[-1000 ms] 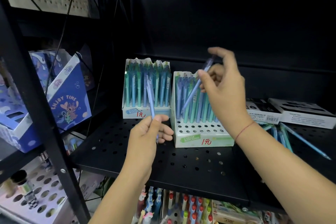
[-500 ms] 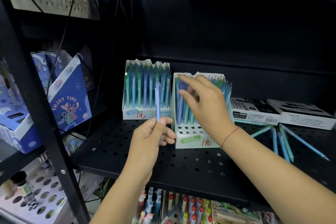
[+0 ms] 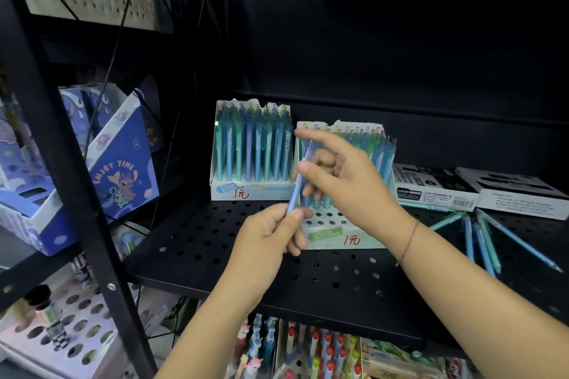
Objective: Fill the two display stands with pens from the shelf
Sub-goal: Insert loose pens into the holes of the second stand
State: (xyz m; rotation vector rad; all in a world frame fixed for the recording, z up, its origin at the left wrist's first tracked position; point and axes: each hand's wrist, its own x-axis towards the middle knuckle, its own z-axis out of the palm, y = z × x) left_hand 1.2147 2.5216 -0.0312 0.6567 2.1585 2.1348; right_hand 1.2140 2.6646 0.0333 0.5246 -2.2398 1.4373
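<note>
The left hand (image 3: 271, 237) reaches up from below with its forearm rising from the bottom edge. Its thumb and curled fingers pinch the lower end of a blue pen (image 3: 295, 191). The pen slants up and slightly right from this grip. The right hand (image 3: 341, 178) comes in from the lower right, a red thread round its wrist. Its thumb presses the pen's upper half against the curled fingers behind it, while its index finger sticks out straight above. Both hands thus hold the same pen, the right just above the left.

Directly behind the two hands stands the near display stand (image 3: 335, 234), with open holes in its front rows and pens in the rows partly hidden by the right hand. Just left of and behind the right hand is the far display stand (image 3: 237, 192), packed with upright pens. To the right of the right forearm, loose pens (image 3: 468, 240) lie fanned on the black perforated shelf (image 3: 209, 243). Beyond them lie two flat boxes (image 3: 431, 184).
</note>
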